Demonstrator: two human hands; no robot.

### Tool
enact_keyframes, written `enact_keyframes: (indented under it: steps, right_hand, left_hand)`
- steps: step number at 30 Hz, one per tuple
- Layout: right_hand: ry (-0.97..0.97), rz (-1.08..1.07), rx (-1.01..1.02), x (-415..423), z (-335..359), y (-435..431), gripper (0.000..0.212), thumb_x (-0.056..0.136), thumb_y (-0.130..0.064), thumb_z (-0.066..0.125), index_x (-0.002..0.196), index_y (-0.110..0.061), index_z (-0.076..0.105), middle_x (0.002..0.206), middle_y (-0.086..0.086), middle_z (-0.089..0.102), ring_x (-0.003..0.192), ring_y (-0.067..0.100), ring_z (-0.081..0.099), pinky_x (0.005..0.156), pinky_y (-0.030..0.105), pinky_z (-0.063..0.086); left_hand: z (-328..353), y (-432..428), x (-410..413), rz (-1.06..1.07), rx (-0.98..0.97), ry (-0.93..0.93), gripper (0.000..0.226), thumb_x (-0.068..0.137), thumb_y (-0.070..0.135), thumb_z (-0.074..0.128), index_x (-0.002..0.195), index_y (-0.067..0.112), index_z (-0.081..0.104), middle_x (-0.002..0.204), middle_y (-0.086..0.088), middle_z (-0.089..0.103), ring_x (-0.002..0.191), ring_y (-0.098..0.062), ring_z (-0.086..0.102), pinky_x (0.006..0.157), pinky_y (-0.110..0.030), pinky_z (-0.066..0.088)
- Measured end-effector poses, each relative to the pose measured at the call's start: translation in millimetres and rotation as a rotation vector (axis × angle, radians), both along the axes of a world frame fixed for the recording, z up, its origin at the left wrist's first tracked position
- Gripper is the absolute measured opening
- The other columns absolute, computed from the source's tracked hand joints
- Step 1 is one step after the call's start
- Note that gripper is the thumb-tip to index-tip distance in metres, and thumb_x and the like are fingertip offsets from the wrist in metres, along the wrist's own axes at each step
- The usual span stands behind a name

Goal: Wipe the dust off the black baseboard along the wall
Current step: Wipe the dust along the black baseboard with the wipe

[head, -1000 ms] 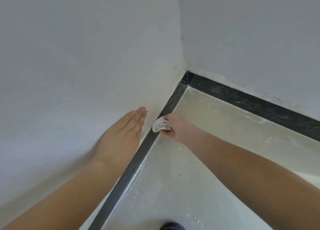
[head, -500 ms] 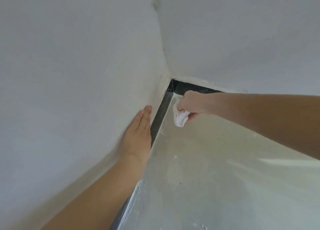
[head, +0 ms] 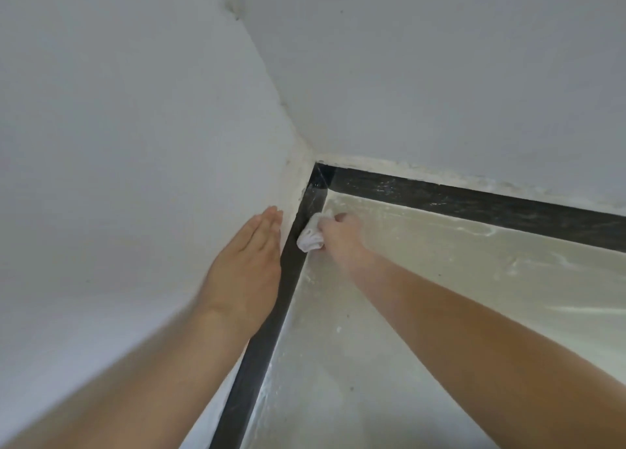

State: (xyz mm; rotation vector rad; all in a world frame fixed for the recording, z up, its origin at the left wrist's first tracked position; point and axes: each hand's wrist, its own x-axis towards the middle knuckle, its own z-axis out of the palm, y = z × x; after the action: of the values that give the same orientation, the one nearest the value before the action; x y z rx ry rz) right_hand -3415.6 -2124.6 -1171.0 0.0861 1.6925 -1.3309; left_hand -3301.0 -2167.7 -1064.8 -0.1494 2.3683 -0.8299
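Near the corner, my right hand (head: 342, 237) grips a crumpled white cloth (head: 310, 237) against the black baseboard (head: 291, 279) beneath the left wall (head: 135, 160), where my left hand (head: 249, 262) rests flat, fingers straight together.

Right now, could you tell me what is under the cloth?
The cloth, gripped by the right hand, presses on the baseboard. The patch beneath is covered, so its dust cannot be judged.

This is a bare corner of an indoor room. The white left wall (head: 118, 143) meets the white right wall (head: 440, 76). A black baseboard (head: 474, 203) runs along the bottom of both. The pale, shiny floor (head: 474, 255) carries white dusty smears. The kind of building cannot be told.
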Motion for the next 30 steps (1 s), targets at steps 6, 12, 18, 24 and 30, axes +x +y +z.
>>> enact_keyframes:
  steps: [6,12,18,24,30]
  right_hand:
    - [0.357,0.013,0.01,-33.6,0.7,8.4,0.009,0.092,-0.02,0.048,0.092,-0.012,0.052,0.066,-0.01,0.053,0.062,0.005,0.052,0.049,0.017,0.034]
    - [0.376,-0.131,-0.055,-17.1,-1.2,-15.8,0.021,0.088,-0.016,0.053,0.105,-0.016,0.065,0.086,0.001,0.068,0.079,0.018,0.067,0.067,0.029,0.052]
    - [0.41,0.053,-0.148,-4.1,-4.9,11.2,0.018,0.081,-0.003,0.054,0.082,-0.017,0.065,0.077,0.001,0.065,0.072,0.014,0.061,0.064,0.028,0.051]
    - [0.298,-0.174,-0.21,-33.2,6.9,1.7,0.02,0.085,0.0,0.047,0.089,-0.013,0.062,0.074,-0.001,0.059,0.063,0.008,0.051,0.051,0.006,0.038]
    - [0.083,-0.225,-0.295,-10.5,15.9,0.7,0.025,0.081,-0.001,0.057,0.09,-0.021,0.07,0.082,0.002,0.068,0.071,0.015,0.062,0.072,0.029,0.053]
  left_hand:
    - [1.7,12.4,-15.1,0.114,-0.069,0.051,0.061,0.095,0.019,0.01,0.142,-0.005,-0.022,0.149,-0.016,-0.033,0.138,-0.029,-0.031,0.104,-0.04,-0.028]
    - [11.6,14.0,-2.2,0.15,-0.088,-0.018,0.063,0.085,0.012,-0.001,0.137,-0.006,-0.031,0.144,-0.017,-0.041,0.133,-0.029,-0.039,0.097,-0.042,-0.037]
    - [-0.9,13.7,-6.5,0.213,-0.097,0.141,0.066,0.097,0.024,0.012,0.139,-0.002,-0.031,0.144,-0.014,-0.042,0.132,-0.028,-0.041,0.094,-0.047,-0.038]
    - [-2.2,13.4,-5.9,0.201,-0.078,0.178,0.065,0.097,0.024,0.013,0.137,-0.003,-0.03,0.147,-0.015,-0.037,0.135,-0.029,-0.036,0.094,-0.048,-0.036]
    - [-4.0,10.7,-5.2,0.197,-0.061,0.198,0.065,0.098,0.026,0.013,0.135,-0.005,-0.031,0.147,-0.015,-0.037,0.135,-0.029,-0.036,0.093,-0.047,-0.037]
